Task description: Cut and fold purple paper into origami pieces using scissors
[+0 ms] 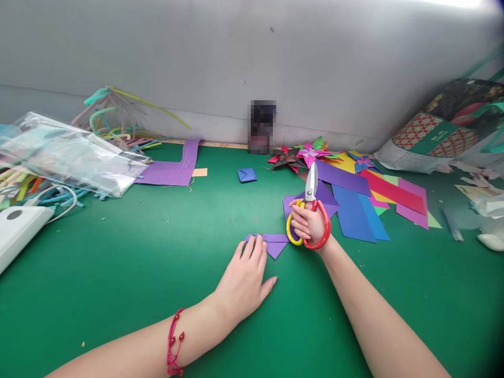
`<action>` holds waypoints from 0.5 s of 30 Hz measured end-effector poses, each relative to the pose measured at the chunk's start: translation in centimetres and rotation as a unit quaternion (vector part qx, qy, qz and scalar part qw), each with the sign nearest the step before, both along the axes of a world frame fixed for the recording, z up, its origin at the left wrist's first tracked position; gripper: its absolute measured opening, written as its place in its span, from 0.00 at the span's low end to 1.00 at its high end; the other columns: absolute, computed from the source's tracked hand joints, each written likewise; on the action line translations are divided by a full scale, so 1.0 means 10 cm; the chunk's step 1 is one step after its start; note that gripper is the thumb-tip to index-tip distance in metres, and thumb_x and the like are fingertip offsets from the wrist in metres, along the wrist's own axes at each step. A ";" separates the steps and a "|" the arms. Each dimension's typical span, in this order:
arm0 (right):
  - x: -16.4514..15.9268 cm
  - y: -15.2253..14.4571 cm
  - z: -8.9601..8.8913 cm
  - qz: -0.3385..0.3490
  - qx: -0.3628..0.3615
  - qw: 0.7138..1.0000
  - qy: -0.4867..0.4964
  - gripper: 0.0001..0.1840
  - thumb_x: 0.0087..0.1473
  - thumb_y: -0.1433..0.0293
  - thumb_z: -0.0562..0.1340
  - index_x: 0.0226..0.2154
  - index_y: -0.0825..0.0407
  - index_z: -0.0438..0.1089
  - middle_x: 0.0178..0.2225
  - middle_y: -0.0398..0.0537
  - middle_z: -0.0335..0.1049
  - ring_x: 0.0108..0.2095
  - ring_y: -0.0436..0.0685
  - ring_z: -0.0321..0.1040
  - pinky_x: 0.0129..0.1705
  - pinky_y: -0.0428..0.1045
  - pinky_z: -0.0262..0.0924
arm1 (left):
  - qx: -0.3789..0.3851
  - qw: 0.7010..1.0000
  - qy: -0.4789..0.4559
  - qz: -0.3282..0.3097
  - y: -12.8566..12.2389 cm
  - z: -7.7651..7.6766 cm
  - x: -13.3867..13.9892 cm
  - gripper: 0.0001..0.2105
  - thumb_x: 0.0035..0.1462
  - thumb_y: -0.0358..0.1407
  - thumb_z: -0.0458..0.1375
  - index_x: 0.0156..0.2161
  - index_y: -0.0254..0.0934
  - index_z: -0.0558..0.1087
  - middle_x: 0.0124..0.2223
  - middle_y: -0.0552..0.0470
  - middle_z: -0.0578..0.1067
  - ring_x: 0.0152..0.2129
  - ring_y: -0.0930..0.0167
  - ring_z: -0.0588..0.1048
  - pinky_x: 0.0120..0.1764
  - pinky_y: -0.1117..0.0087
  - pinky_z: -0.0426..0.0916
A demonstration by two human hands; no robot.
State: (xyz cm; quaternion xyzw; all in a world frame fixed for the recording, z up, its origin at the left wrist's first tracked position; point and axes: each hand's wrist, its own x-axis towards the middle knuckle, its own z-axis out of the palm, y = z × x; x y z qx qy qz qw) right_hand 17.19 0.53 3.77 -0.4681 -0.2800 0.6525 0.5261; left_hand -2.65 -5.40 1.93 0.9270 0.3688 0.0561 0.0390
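Note:
My left hand [244,281] lies flat with fingers stretched, its fingertips on a folded purple paper piece [276,248] on the green table. In my right hand [309,223] is a pair of scissors [323,235] with one red and one yellow handle. Their closed blades point away from me, and the fingers wrap through the handles. Under and beside that hand lie purple paper sheets [327,195], partly hidden by it. A small blue folded paper square [247,175] rests farther back, between the two hands.
Folded paper stars [289,159] and coloured paper strips [354,218] lie at the right rear. A cut purple sheet [169,173], a clear plastic bag [79,152] and pipe cleaners [118,123] are at the left. A white device [23,231] sits nearer. Against the wall stands a blurred dark object [262,127].

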 end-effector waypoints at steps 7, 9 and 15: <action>0.39 -0.10 -0.04 -0.036 0.018 0.999 0.010 0.04 0.45 0.72 0.58 0.28 0.50 0.61 0.07 0.29 0.46 0.06 0.42 0.32 0.02 0.37 0.37 | -0.004 1.000 0.008 0.003 0.00 0.01 0.00 0.30 0.58 0.48 0.39 0.58 0.25 0.55 0.59 0.37 0.55 0.56 0.55 0.53 0.55 0.55 0.50; 0.49 -0.13 -0.05 -0.036 0.017 0.999 0.029 0.03 0.45 0.72 0.58 0.27 0.51 0.61 0.07 0.29 0.45 0.06 0.42 0.31 0.03 0.36 0.37 | -0.004 1.000 0.010 0.005 0.00 0.01 0.01 0.30 0.58 0.48 0.39 0.58 0.25 0.55 0.60 0.37 0.55 0.56 0.55 0.52 0.55 0.55 0.50; 0.50 -0.15 0.03 -0.014 0.051 0.996 0.077 0.03 0.48 0.74 0.56 0.29 0.50 0.62 0.08 0.29 0.44 0.07 0.43 0.29 0.04 0.36 0.34 | -0.006 1.000 0.011 0.005 0.00 0.01 0.00 0.30 0.57 0.48 0.39 0.58 0.27 0.54 0.60 0.38 0.55 0.56 0.57 0.53 0.55 0.56 0.50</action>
